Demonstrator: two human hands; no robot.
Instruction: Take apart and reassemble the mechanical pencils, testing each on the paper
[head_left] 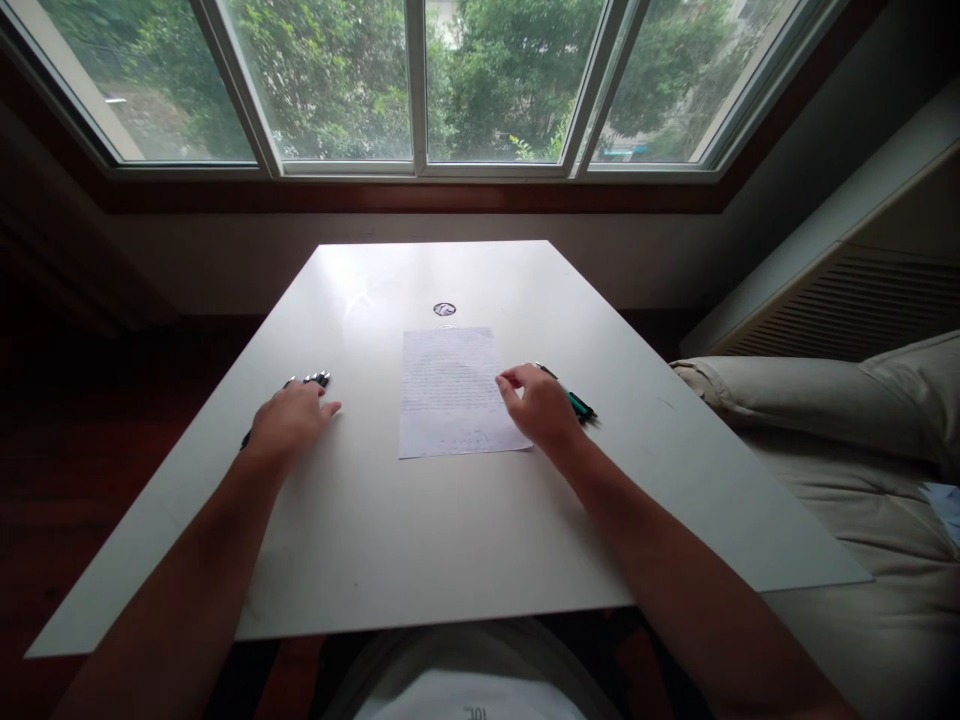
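Observation:
A sheet of paper with lines of small text lies flat on the white table. My right hand is at its right edge, thumb and forefinger drawn together over the sheet; whether they hold anything is hidden. Just right of that hand lie several pens, one with a green barrel, partly covered by it. On the left, my left hand rests palm down over several dark pens, its thumb held apart. Silvery pen ends stick out beyond its fingers, and a dark end shows by the wrist.
A small round black-and-white emblem sits on the table beyond the paper. Past the far table edge is a wide window. At right stand a beige padded seat and a slatted panel.

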